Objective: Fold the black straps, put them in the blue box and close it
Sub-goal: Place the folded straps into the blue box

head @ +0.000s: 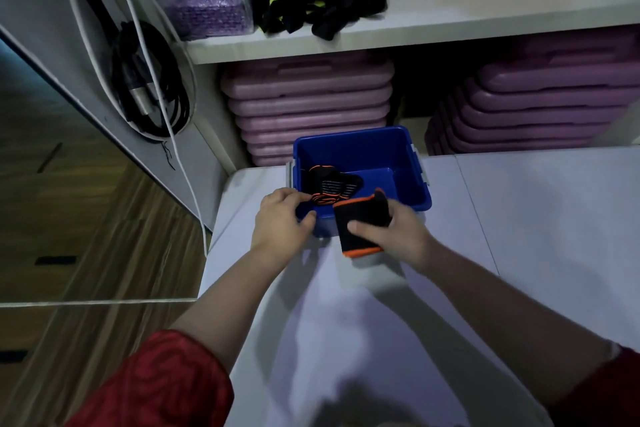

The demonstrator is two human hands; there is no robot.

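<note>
We find one strap [332, 185] inside the blue box [408, 191]; right hand [394, 236] fingers grip a folded strap [360, 229]; left hand [280, 218] grips the rim; lid unseen.

straps [330, 185] in box [360, 149] – on table [519, 218]

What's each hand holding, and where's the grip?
Right hand holds a folded black strap by its right side, thumb across the front. Left hand grips the blue box by its near-left rim.
</note>
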